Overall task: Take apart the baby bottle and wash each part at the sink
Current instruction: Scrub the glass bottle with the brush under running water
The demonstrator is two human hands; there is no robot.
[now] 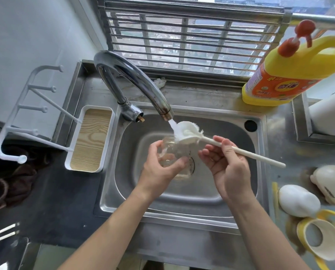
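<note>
Baby bottle (169, 150): clear body only, stripped of its top; held over the sink (162, 217) basin just under the tap (135, 78), mouth tilted up toward the spout
Left hand (158, 172): wrapped round the lower half of the body, thumb on the near side, fingers curled over the far side
Right hand (227, 166): pinches the brush (211, 139) partway along its thin white handle; the sponge head sits in the running water (172, 124), touching or just above the bottle's mouth
Other parts: a white domed cap (298, 199) and a cream collar with yellow handles (318, 238) lie on the counter to the right, well apart from the basin; the teat is not plainly in view
Soap: a yellow detergent jug (285, 73) stands behind the sink on the right
Step in hand: probably wetting the brush before it goes into the body
Handling: light and stiff; wet walls will be slick, so a full wrap round the waist is safer than fingertips; whether it is glass or plastic I cannot tell, so treat it as breakable against the steel basin
Where to hold: low on the body, leaving the mouth free for the brush; the collar is best held by its handles
</note>
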